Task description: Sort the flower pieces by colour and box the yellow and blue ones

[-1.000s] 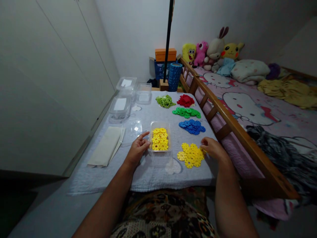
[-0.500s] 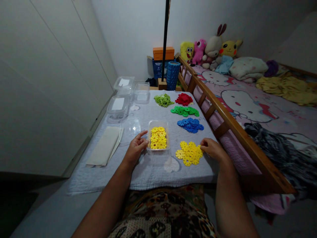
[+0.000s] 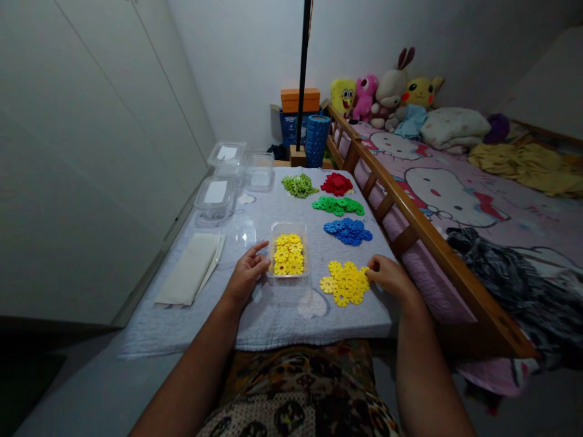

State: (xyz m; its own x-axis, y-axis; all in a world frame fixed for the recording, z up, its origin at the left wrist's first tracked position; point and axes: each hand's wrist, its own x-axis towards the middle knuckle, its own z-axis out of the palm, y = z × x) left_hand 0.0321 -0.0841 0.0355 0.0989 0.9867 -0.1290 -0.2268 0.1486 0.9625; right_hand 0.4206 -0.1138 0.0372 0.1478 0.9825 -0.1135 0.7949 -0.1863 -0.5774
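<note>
Folded pale sheet (image 3: 184, 270) lies on desk (image 3: 273, 328), left side. Left hand (image 3: 247, 274), thumb and forefinger spread, flanks clear tub (image 3: 306, 250) of yellow discs (image 3: 288, 256). Yellow pile (image 3: 344, 284) sits right; right hand (image 3: 387, 276) narrows fingertips at its edge, disc grip unclear from here.

Cloth-covered table (image 3: 268, 325): clear tubs (image 3: 288, 278), disc piles (image 3: 347, 283), folded sheet (image 3: 186, 270).

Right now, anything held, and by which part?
Right hand at right edge of yellow pile; hold can't be told. Left hand open at left side of clear tub.
</note>
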